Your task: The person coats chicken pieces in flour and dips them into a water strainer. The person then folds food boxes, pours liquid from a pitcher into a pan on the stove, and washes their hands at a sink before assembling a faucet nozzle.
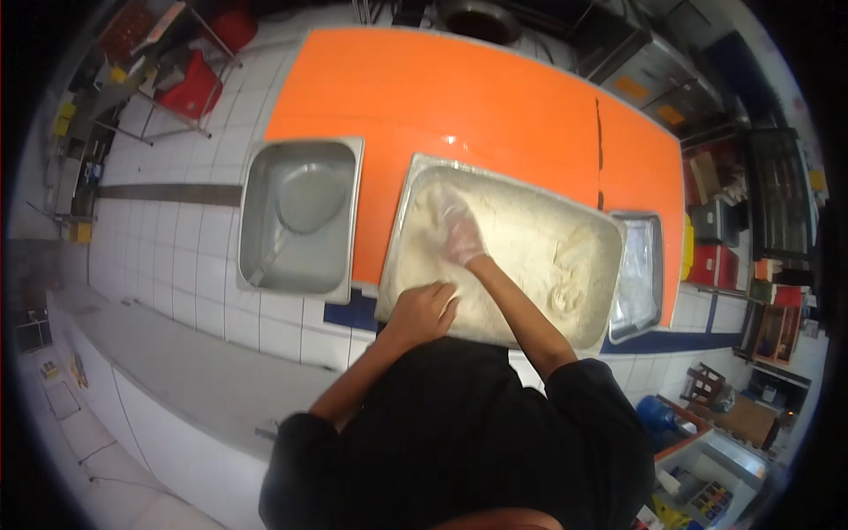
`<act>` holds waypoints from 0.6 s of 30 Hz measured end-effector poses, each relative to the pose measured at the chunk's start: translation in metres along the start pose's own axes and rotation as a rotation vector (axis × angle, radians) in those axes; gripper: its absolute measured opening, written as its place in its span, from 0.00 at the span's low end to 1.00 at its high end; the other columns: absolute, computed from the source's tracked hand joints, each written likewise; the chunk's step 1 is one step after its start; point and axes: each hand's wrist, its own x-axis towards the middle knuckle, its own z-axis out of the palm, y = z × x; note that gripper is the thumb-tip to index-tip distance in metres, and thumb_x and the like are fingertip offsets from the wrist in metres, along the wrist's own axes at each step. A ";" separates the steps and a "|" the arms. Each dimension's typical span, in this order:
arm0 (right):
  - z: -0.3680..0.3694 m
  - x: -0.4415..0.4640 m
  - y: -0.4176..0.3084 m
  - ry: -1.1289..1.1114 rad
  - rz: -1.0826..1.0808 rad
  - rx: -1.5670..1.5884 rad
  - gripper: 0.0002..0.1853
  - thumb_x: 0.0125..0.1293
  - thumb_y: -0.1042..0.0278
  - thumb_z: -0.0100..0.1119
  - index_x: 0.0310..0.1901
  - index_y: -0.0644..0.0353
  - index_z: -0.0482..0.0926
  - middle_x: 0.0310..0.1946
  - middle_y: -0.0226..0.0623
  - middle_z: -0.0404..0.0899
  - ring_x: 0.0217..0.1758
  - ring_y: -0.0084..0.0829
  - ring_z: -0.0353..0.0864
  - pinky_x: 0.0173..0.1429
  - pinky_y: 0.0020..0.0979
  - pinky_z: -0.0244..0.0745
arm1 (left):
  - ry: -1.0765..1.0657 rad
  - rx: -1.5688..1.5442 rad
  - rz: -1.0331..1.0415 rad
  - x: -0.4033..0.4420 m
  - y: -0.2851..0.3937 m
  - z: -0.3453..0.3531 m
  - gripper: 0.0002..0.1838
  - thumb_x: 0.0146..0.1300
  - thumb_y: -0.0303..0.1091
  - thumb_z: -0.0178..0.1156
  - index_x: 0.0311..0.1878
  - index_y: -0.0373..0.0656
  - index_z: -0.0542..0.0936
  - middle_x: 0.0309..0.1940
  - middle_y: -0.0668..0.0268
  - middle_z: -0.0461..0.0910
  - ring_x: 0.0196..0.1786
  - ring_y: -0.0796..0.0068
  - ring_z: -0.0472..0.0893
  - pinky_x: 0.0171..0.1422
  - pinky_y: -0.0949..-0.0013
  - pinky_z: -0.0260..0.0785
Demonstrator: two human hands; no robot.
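Black clothing (459, 433) lies nearest us, below both grips. Our right grip (458, 231), in a clear glove, dips into pale powder (521, 238); blur hides its fingertips, so we cannot tell how open it is or what it holds. Our left grip (426, 311) curls at the metal tray's (512, 182) near edge, its hold unclear. Right of both, coated pieces (570, 274) lie in the powder. Farther left we see a grey basin (256, 221); beyond, the orange worktop (442, 88).

Commercial kitchen, orange counter (442, 97), metal trays (309, 262)
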 end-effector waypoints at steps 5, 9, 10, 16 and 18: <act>0.042 -0.029 0.014 0.072 -0.259 -0.266 0.49 0.60 0.36 0.63 0.73 0.66 0.64 0.67 0.54 0.71 0.72 0.53 0.67 0.76 0.50 0.59 | 0.115 0.159 -0.073 -0.040 -0.031 -0.008 0.10 0.62 0.33 0.64 0.44 0.39 0.81 0.32 0.57 0.83 0.31 0.54 0.83 0.37 0.56 0.76; 0.060 -0.035 0.024 -0.203 -0.270 -0.243 0.43 0.64 0.44 0.63 0.73 0.65 0.65 0.68 0.54 0.71 0.72 0.51 0.69 0.72 0.46 0.68 | 0.063 0.261 -0.115 -0.032 -0.020 -0.008 0.09 0.60 0.32 0.65 0.42 0.41 0.82 0.31 0.58 0.84 0.31 0.55 0.84 0.36 0.57 0.77; 0.060 -0.030 0.024 -0.250 -0.275 -0.243 0.41 0.65 0.46 0.63 0.73 0.64 0.65 0.68 0.54 0.72 0.72 0.50 0.70 0.70 0.45 0.69 | 0.078 0.254 -0.111 -0.031 -0.020 -0.007 0.08 0.59 0.32 0.65 0.41 0.42 0.83 0.30 0.59 0.83 0.31 0.55 0.84 0.36 0.57 0.77; -0.002 -0.015 -0.011 -0.182 0.157 -0.093 0.36 0.70 0.43 0.55 0.70 0.64 0.69 0.65 0.53 0.74 0.71 0.47 0.71 0.76 0.45 0.62 | 0.106 0.259 -0.081 -0.034 -0.025 -0.003 0.07 0.61 0.33 0.63 0.40 0.41 0.82 0.28 0.61 0.82 0.29 0.59 0.83 0.35 0.59 0.75; 0.000 -0.007 -0.004 -0.055 0.274 -0.200 0.37 0.71 0.40 0.52 0.70 0.64 0.68 0.68 0.53 0.72 0.74 0.47 0.67 0.79 0.47 0.56 | 0.086 0.264 -0.080 -0.033 -0.026 -0.003 0.07 0.61 0.33 0.63 0.40 0.41 0.81 0.28 0.61 0.82 0.28 0.59 0.83 0.34 0.59 0.75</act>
